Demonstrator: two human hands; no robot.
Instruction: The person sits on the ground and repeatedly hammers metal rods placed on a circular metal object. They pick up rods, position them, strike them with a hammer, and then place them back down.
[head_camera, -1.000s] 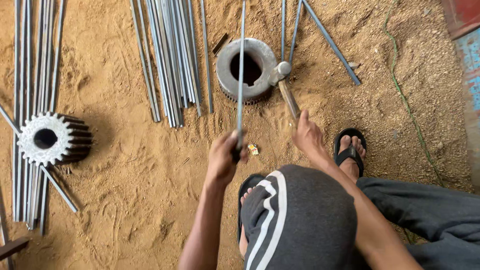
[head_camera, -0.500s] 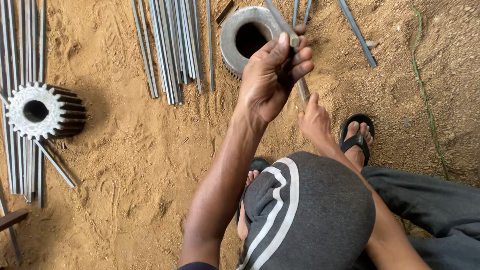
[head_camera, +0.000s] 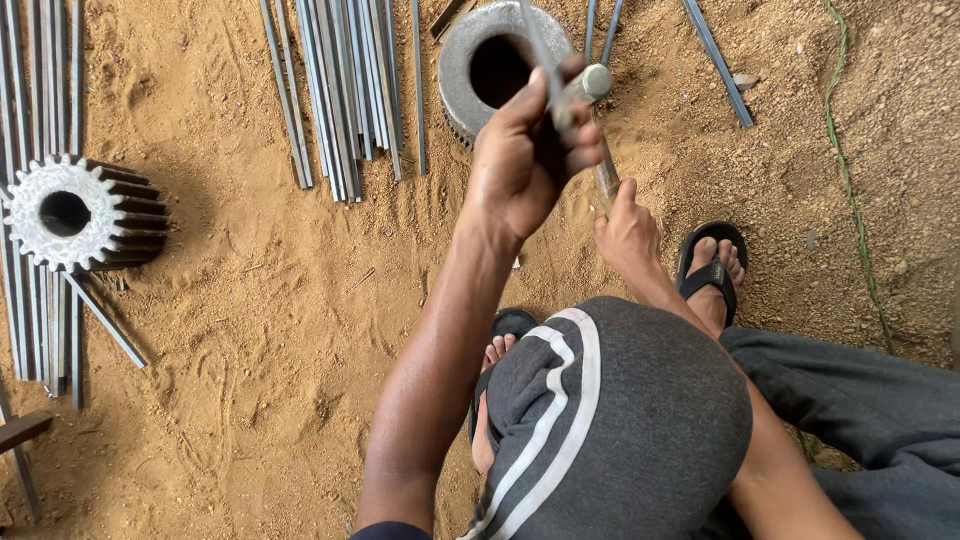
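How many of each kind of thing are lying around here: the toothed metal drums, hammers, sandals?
Toothed metal drums: 2
Hammer: 1, held by the right hand
Black sandals: 2
Total: 5
Loose metal rods overlap too much to count; the left hand grips one rod.

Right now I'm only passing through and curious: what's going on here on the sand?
A person crouches over sandy ground. The left hand grips a thin metal rod, raised above a metal ring. The right hand holds a hammer low beside it. More rods and a toothed gear lie nearby.
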